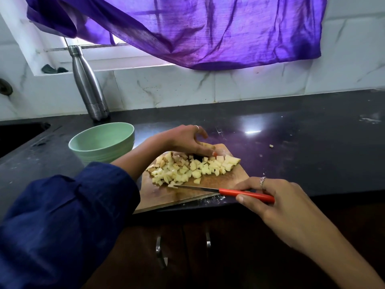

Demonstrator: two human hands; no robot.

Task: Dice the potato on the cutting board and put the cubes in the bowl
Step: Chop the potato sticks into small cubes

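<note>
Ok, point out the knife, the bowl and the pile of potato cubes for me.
knife (246, 192): head view, on the red handle just ahead of the right hand.
bowl (127, 135): head view, on the right side of the green rim.
potato cubes (187, 170): head view, in the middle of the pile.

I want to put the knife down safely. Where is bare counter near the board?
Bare black counter lies right of the cutting board, behind the right hand. Left is crowded: green bowl, steel bottle, left hand over the potato cubes.
</note>
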